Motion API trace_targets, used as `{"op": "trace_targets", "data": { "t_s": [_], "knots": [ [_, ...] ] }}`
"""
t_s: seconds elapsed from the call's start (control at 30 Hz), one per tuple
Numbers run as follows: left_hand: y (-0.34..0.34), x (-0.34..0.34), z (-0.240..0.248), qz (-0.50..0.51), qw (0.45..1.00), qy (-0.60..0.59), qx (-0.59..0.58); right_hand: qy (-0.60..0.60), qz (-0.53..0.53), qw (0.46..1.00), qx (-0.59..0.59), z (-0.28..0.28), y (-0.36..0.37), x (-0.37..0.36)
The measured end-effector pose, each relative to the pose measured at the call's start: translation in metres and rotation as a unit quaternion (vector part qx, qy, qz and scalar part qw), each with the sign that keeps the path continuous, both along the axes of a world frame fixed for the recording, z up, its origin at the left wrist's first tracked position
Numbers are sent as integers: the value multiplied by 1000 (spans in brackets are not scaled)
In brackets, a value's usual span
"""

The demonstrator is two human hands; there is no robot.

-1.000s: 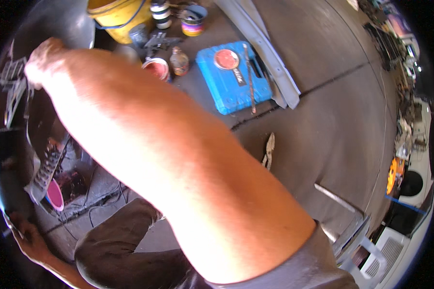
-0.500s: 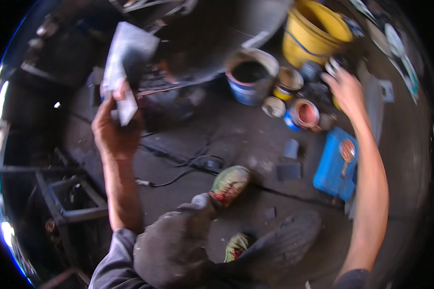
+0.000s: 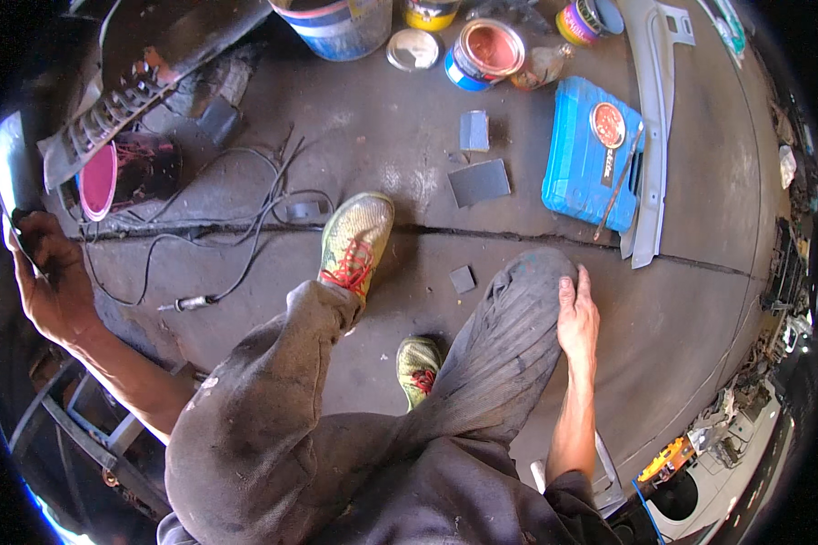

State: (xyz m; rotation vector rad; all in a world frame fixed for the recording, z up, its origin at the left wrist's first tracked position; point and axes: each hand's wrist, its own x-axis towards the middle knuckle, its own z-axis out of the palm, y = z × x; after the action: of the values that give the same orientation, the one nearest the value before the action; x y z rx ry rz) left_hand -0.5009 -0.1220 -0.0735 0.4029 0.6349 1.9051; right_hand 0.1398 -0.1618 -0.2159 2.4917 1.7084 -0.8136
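Dark floor, pale sheet in left hand.

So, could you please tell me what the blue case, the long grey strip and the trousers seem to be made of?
Blue case: probably moulded plastic, fairly smooth, given its even colour and rounded corners.
Long grey strip: perhaps sheet metal with a dull grey coat, given its folded-looking edges; plastic is possible.
Trousers: matt cloth, given the soft creases.

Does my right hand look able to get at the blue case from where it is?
Probably yes, perhaps with a lean forward: your right hand rests on your knee, and nothing seems to stand between it and the blue case.
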Motion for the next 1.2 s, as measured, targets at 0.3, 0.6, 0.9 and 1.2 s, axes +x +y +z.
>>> {"op": "trace_targets", "data": {
  "t_s": [0.3, 0.6, 0.9, 1.2],
  "knots": [
    [44, 11, -6, -54, 997, -63, -8, -103, 234, 950, 178, 14, 21, -7],
    [36, 50, -11, -2, 998, -47, 31, -121, 265, 929, -227, -137, 3, -105],
    [-33, 3, -24, 74, 995, -50, 31, -27, 301, 941, -154, -101, 39, -148],
    [-84, -33, -23, 237, 971, -34, -21, 330, 59, 941, -53, -25, 105, -136]
  ]
}}
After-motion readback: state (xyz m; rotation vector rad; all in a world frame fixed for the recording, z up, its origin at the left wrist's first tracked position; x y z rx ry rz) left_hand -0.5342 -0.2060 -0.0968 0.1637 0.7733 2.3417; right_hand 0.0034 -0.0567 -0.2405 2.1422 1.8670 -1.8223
